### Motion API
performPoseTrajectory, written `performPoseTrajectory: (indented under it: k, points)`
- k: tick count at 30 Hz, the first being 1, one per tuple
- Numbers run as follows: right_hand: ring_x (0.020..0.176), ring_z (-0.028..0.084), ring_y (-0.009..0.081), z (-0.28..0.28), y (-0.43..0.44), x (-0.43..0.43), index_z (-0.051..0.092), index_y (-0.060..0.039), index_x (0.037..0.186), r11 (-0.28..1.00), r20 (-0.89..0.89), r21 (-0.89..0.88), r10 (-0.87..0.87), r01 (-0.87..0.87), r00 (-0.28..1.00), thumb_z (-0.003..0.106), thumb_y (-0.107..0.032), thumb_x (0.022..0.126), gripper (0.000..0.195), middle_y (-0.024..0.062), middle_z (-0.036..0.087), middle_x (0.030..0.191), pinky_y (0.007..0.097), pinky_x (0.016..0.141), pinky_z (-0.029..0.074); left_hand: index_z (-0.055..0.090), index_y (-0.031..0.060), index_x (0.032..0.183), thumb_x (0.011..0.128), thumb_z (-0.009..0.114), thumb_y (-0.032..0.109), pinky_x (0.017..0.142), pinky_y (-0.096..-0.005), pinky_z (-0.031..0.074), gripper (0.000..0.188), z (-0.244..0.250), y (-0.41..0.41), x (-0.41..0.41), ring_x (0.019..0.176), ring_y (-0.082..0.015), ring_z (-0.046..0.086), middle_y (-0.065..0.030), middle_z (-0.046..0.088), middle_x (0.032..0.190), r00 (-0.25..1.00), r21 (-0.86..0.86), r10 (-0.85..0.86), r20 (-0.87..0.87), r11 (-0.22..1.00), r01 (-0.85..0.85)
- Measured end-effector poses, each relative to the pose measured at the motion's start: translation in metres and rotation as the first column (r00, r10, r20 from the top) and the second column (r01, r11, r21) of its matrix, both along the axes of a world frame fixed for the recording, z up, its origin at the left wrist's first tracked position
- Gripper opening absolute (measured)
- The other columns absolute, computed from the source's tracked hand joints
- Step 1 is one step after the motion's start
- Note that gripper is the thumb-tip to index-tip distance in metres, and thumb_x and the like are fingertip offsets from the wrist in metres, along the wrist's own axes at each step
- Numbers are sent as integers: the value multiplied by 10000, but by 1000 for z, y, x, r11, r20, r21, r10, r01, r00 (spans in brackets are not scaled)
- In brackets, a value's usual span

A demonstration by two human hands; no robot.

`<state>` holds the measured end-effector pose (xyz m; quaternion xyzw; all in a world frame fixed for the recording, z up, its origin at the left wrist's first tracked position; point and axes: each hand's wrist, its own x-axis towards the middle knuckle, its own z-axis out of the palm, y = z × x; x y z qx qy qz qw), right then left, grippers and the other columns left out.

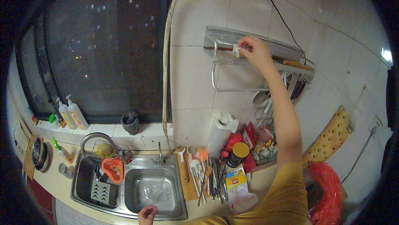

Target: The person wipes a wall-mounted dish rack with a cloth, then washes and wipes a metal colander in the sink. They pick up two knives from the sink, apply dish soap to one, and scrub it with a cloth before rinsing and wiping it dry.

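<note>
My right hand [254, 49] is raised to the wall and pinches a crumpled white cloth or paper towel [237, 51] against the metal wall rack [215, 78]. Utensils hang beneath the rack, partly hidden by my forearm. My left hand [147, 215] is low in the view, at the front edge of the double steel sink [184, 208], fingers curled, with nothing visible in it. Clear water or plastic shines in the right basin [156, 190]. A paper towel roll [218, 131] stands below the rack.
Chopsticks, spoons and other utensils [199, 175] lie on a wooden board right of the sink. Near them stand a jar with a yellow lid [240, 150] and several packets. An orange strainer basket [112, 170] is at the left basin. White pump bottles [77, 114] and a stone mortar [130, 123] line the windowsill.
</note>
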<state>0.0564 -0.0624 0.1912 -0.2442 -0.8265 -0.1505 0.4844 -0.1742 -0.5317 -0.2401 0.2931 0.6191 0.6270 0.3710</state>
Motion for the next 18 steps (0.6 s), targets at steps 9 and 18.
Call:
performPoseTrajectory:
  k: [9, 18]
  points:
    - [703, 550, 262, 6, -3, -59, 618, -40, 767, 986, -6, 166, 13, -12, 1000, 642, -117, 671, 125, 93, 579, 762, 353, 633, 448, 585, -19, 868, 768, 562, -60, 746, -270, 490, 110, 0, 6, 4, 804, -170, 595, -106, 611, 897, 998, -15, 26, 49, 1000, -25]
    - [730, 583, 195, -17, 26, 23, 601, -28, 717, 998, -172, 62, 37, -27, 984, 601, 20, 669, 68, 53, 557, 761, 275, 651, 459, 586, -2, 976, 814, 611, 83, 734, -267, 469, 185, 9, -5, -3, 816, -154, 581, -76, 618, 886, 1000, -80, -24, 17, 996, 25]
